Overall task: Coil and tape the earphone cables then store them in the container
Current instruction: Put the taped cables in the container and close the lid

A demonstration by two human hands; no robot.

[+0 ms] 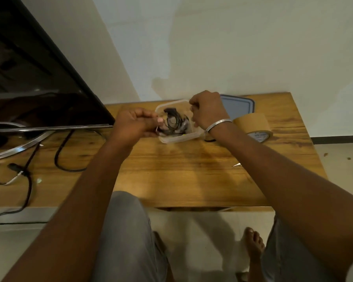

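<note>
Tangled black earphone cables (174, 121) fill clear plastic container (179, 139).

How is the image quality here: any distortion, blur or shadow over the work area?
Head view: wide-angle bending stretches the forearms and tilts the TV; soft focus blurs the cables in the container; arm shadows streak the table; no harsh glare.

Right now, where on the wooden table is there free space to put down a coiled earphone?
The widest bare patch of the table is the near middle, between the forearms, in front of the container. The left side is crowded with black cables. The far right corner holds the lid and tape roll.
</note>
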